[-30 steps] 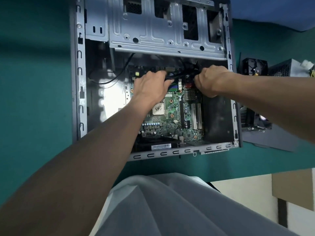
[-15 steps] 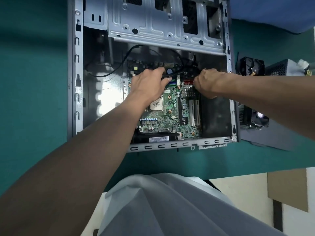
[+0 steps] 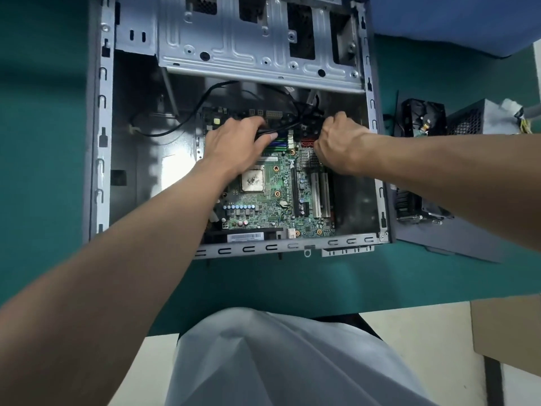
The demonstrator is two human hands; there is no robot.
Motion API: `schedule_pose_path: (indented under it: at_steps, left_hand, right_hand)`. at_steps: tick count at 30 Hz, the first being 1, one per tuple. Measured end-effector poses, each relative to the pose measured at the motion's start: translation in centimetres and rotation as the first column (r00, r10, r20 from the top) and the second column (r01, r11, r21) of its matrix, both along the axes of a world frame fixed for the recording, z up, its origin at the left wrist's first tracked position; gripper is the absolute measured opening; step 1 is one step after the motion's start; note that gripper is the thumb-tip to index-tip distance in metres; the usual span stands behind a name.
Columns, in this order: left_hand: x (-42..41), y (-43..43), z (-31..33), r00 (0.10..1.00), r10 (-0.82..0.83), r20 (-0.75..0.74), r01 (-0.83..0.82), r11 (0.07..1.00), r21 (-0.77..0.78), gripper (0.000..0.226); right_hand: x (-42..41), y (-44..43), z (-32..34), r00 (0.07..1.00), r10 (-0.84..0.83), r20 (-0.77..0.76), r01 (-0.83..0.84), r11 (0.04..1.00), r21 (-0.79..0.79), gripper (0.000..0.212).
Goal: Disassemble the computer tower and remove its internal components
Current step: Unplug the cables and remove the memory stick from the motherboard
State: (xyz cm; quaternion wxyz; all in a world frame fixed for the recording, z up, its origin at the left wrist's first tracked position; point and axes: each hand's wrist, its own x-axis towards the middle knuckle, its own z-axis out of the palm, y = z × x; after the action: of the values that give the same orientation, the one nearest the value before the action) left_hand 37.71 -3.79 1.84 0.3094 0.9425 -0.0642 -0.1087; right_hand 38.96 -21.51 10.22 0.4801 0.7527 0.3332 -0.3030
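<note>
The open computer tower [image 3: 102, 142] lies on its side on the green table. A green motherboard [image 3: 272, 200] with a bare CPU [image 3: 252, 179] sits in its lower half. My left hand [image 3: 234, 145] rests on the board's upper part, its fingers closed on a black cable [image 3: 281, 128]. My right hand [image 3: 339, 145] is fisted just to the right, gripping the black cable bundle [image 3: 310, 112] near the red connectors. Its fingertips are hidden. A thin black wire [image 3: 175, 127] loops to the left inside the case.
A metal drive cage [image 3: 257, 39] spans the tower's top. To the right of the case lie a black fan [image 3: 421, 115], a grey power supply [image 3: 480, 118], a heatsink with fan [image 3: 415, 203] and a dark side panel [image 3: 456, 238]. My grey-clad lap [image 3: 278, 361] is below.
Both hands have shifted slightly within the case while keeping hold of the cables. The thin black wire on the left has risen into a larger loop.
</note>
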Motion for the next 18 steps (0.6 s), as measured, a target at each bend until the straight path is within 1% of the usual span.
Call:
schedule_pose_path:
  at_steps: [7,10,12,16,18]
  left_hand:
    - [0.2,0.2,-0.1,1.000,-0.005,-0.016,0.006,1.000,0.027,0.041]
    - [0.2,0.2,0.0,0.999,-0.007,-0.034,0.007,1.000,0.024,0.043]
    - [0.2,0.3,0.1,0.999,-0.005,-0.043,0.006,1.000,0.016,0.043]
    - [0.2,0.2,0.4,0.998,0.008,-0.064,-0.009,1.000,-0.003,0.044]
    - [0.2,0.3,0.5,0.998,0.011,-0.069,-0.011,1.000,-0.008,0.044]
  right_hand:
    - [0.1,0.0,0.0,0.999,0.005,-0.048,-0.001,0.997,0.076,0.030]
    - [-0.6,-0.1,0.4,0.997,0.062,-0.039,-0.061,0.998,0.012,0.029]
    - [-0.4,-0.2,0.3,0.997,0.076,-0.015,-0.075,0.997,0.016,0.029]
    - [0.1,0.1,-0.5,1.000,0.005,0.010,-0.006,0.995,0.101,0.035]
    - [0.1,0.0,-0.6,0.999,-0.044,0.011,0.043,0.992,0.118,0.033]
